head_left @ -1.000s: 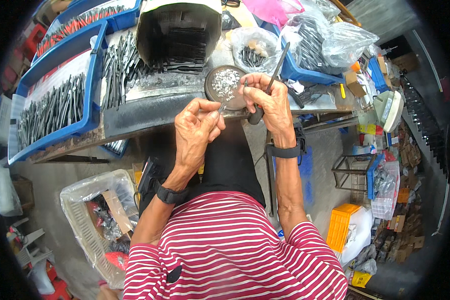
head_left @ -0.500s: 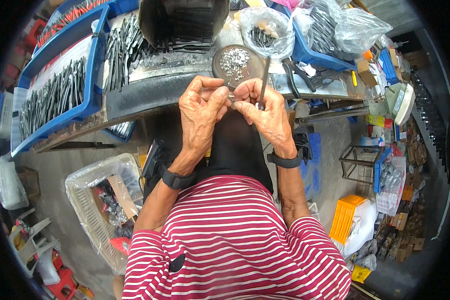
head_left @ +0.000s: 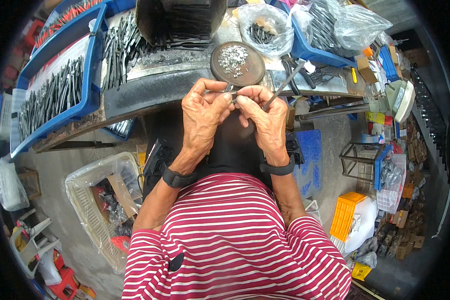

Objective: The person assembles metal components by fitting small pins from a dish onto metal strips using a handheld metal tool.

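Note:
Just in front of the bench edge, my left hand [head_left: 203, 111] is closed in a pinch on a small metal piece [head_left: 229, 87], mostly hidden by the fingers. My right hand [head_left: 266, 117] meets it, thumb and index fingertips together at the same piece. A thin dark flat strip [head_left: 287, 82], perhaps a tool, is held in my right hand and slants up to the right. Right beyond the hands is a round brown dish [head_left: 256, 75] with many tiny silver metal pieces [head_left: 233, 60] in it.
Blue trays [head_left: 92, 95] of dark metal strips stand at the left, beside a loose pile [head_left: 117, 55]. An open box [head_left: 220, 15] sits at the back. Black-handled pliers [head_left: 291, 75] and a plastic bag [head_left: 283, 42] of dark parts lie to the right. A lined crate [head_left: 87, 210] stands on the floor.
The strip in my right hand has swung from nearly upright to a rightward slant. My right hand has turned and dropped slightly toward me; my left hand has barely moved.

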### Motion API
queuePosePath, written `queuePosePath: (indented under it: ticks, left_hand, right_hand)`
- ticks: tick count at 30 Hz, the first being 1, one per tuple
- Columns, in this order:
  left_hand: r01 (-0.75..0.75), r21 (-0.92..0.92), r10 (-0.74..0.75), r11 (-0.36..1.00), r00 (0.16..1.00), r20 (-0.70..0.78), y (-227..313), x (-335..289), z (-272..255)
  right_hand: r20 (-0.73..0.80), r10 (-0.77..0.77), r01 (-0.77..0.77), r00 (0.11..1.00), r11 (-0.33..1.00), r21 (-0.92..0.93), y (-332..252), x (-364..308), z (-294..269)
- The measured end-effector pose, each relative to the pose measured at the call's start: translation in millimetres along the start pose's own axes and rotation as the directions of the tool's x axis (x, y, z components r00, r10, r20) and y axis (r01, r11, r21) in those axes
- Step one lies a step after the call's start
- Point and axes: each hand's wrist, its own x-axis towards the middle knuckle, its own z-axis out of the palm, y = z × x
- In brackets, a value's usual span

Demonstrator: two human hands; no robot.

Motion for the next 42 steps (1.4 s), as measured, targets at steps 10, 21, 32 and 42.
queuePosePath:
  ticks: [10, 21, 32, 42]
  left_hand:
    - [0.02, -0.066, -0.014, 0.998, 0.996, 0.091, -5.3, -6.0, 4.3]
    - [0.005, 0.001, -0.006, 1.0, 0.987, 0.159, -13.2, -7.1, 5.7]
    - [-0.015, 0.075, 0.0, 0.997, 0.98, 0.197, -12.8, -9.4, 5.7]
    - [-0.151, 0.228, 0.107, 0.962, 0.975, 0.194, -14.1, -11.7, 6.6]
  right_hand:
    - [-0.065, 0.003, 0.008, 0.998, 0.988, 0.155, 1.1, -4.1, -11.8]
    - [-0.073, -0.065, 0.077, 0.995, 0.982, 0.175, -2.5, 7.7, -19.3]
    - [-0.048, -0.046, 0.056, 0.998, 0.97, 0.237, -5.0, 7.1, -20.5]
    - [-0.019, -0.042, 0.045, 0.999, 0.979, 0.2, -5.4, 7.2, -22.1]
